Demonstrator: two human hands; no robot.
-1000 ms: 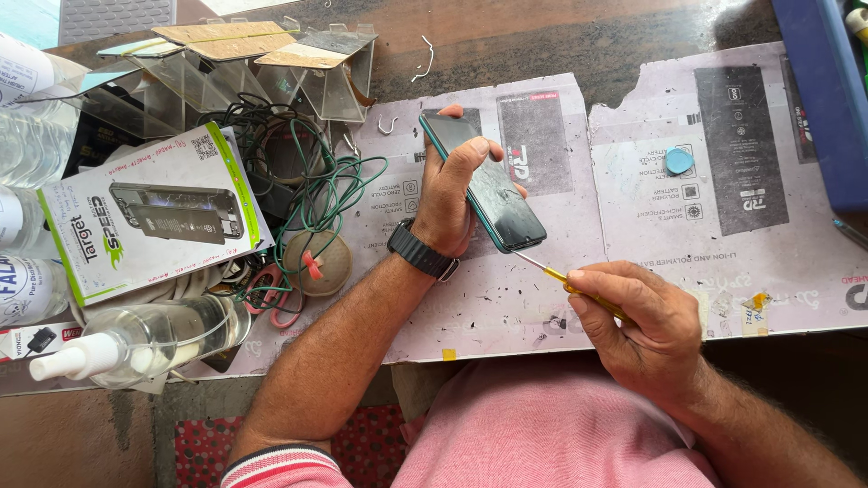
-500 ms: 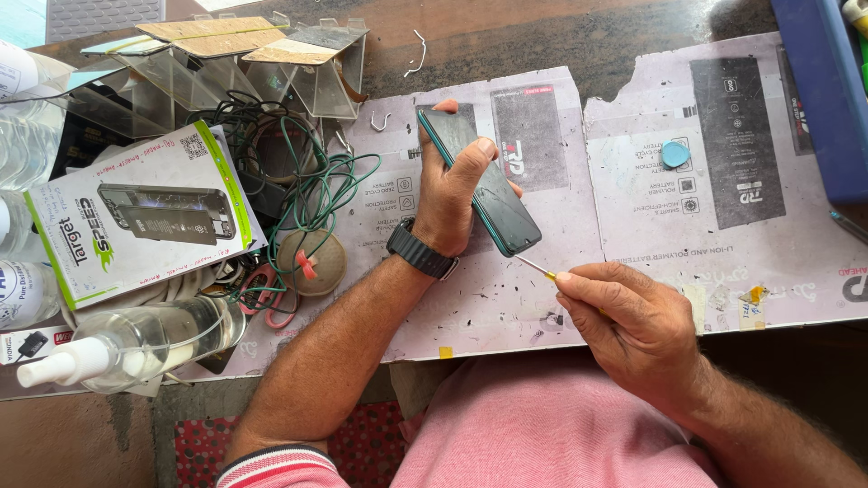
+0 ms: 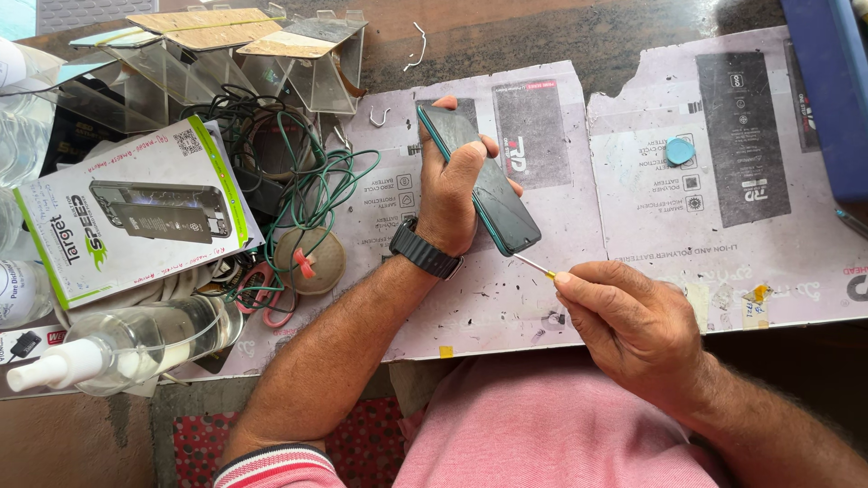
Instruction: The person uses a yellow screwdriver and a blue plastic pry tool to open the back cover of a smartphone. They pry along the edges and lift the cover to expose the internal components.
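The dark, teal-edged slab of a smartphone (image 3: 477,181) sat in my left hand (image 3: 449,201), the grip closed round its middle so it stood tilted on edge above the tabletop (image 3: 542,36), near end pointing toward me. Over the last second it had swung a little more upright and drawn closer to the tool. My right hand (image 3: 633,325) pinched a thin yellow-handled metal pick (image 3: 535,266), its fine tip now just beside the phone's near bottom corner, not visibly touching; I judged the tip was lining up on that edge. A black wristwatch (image 3: 427,249) circled the left wrist. Beneath lay flattened pale printed cardboard sheets (image 3: 561,298). Further left were a tangle of green and black wires (image 3: 307,181), a white-and-green printed box (image 3: 136,212) and a clear plastic spray bottle (image 3: 127,343); at the far left stood clear acrylic stands (image 3: 271,63).
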